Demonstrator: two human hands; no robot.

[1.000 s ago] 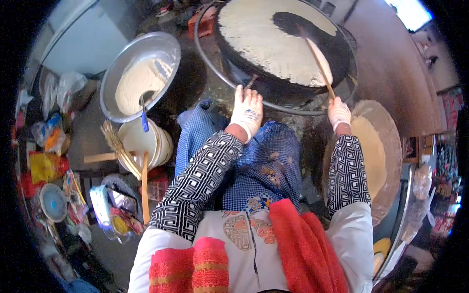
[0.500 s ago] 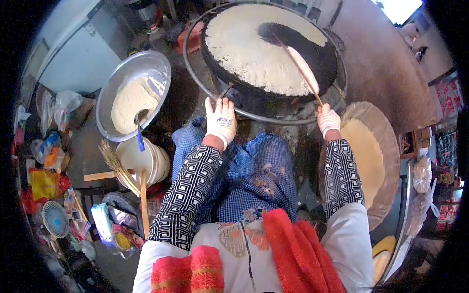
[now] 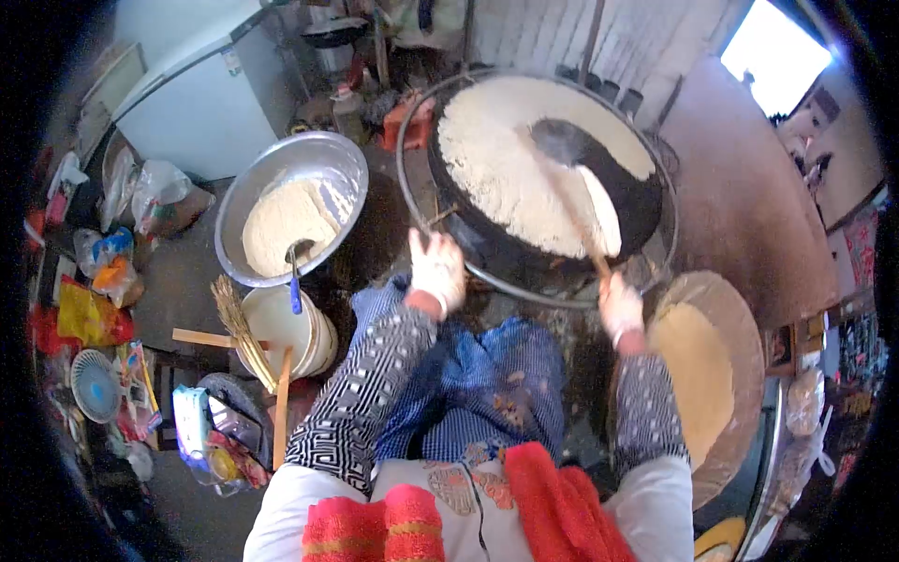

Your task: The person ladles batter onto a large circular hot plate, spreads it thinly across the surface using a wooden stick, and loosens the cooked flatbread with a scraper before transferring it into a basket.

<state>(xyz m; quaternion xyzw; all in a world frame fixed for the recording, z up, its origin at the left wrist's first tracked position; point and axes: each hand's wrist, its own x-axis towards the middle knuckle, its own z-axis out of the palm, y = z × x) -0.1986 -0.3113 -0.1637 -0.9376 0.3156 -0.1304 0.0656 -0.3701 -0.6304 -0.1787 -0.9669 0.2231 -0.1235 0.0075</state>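
Observation:
My right hand (image 3: 620,309), in a pale glove, is closed round the near end of a long wooden stick (image 3: 579,221). The stick is blurred and reaches over a round black griddle (image 3: 640,208). Pale batter (image 3: 496,155) covers much of the griddle's left and far side, and a thick strip of batter (image 3: 601,214) lies just right of the stick. My left hand (image 3: 438,272), also gloved, has its fingers apart beside the metal ring (image 3: 405,178) round the griddle. Whether its fingertips touch the ring I cannot tell.
On the left, a metal basin (image 3: 228,220) holds dough and a blue-handled ladle (image 3: 295,292). Below it stands a white bucket (image 3: 323,342) with a straw brush (image 3: 234,314) and wooden sticks. A wide tub (image 3: 749,403) with a tan mixture is at right. Bagged goods lie far left.
The view has tilted up, so everything sits lower. The stick has swung left over the griddle, away from the thick batter strip. My left hand's fingers have spread.

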